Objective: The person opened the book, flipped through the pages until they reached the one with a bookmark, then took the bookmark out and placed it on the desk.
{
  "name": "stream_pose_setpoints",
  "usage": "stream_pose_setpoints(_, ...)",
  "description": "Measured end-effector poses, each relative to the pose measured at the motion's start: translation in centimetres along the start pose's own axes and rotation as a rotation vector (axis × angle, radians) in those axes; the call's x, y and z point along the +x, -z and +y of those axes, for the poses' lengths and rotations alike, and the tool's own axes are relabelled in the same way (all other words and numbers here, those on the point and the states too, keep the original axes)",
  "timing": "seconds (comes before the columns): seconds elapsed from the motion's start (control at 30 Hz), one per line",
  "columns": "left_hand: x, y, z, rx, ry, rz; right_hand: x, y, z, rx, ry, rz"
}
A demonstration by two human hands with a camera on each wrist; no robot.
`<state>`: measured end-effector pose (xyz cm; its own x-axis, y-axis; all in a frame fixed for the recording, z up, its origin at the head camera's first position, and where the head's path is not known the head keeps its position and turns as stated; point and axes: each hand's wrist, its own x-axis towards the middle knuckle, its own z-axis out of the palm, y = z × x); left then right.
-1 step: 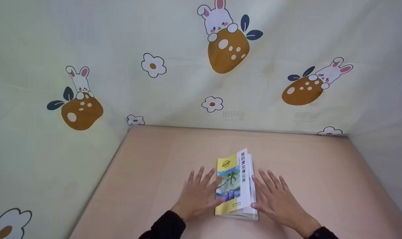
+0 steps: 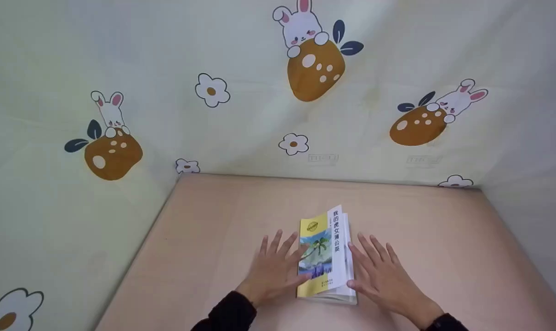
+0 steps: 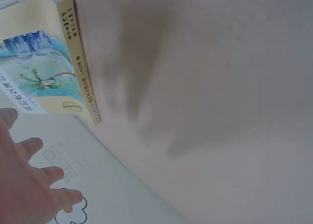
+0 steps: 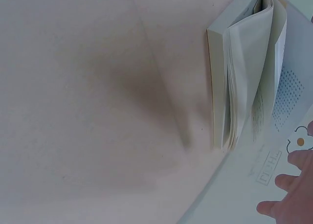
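Observation:
On the tabletop lies a paperback book [image 2: 315, 257] with a yellow cover, a palm-tree picture and a white title strip. Its front cover and some pages stand raised along the right side, as the right wrist view of the book [image 4: 244, 72] shows. My left hand [image 2: 273, 271], fingers straight and spread, is at the book's left side, its thumb and index finger overlapping the cover in the head view. My right hand [image 2: 388, 280] is spread likewise at the right edge. Both hands seem to hover, casting shadows; contact with the book cannot be made out. In the left wrist view the spine [image 3: 80, 62] shows.
The pinkish-beige tabletop [image 2: 241, 202] carries the book. Pale cloth walls [image 2: 241, 124] printed with rabbits, brown strawberries and flowers rise behind the table and on both sides.

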<state>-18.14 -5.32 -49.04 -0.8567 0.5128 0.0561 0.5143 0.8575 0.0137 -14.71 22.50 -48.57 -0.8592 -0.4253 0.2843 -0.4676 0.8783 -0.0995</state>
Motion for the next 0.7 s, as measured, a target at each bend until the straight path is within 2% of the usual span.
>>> stream_pose_setpoints(0.23,-0.2,0.2,0.0,0.003,-0.004,0.009,0.1,0.0,-0.3,-0.001,-0.013,-0.010)
stream_pose_setpoints(0.4,-0.3,0.1,0.4,-0.049,-0.002,0.024,0.4,0.0,-0.8,0.052,-0.087,-0.049)
stream_pose_setpoints(0.53,-0.3,-0.4,1.3,-0.135,-0.005,0.018,0.5,-0.2,-1.4,0.091,-0.140,-0.048)
stream_pose_setpoints(0.7,0.0,-1.4,2.9,-0.281,0.001,-0.009,0.7,-0.7,-2.0,0.124,-0.165,-0.020)
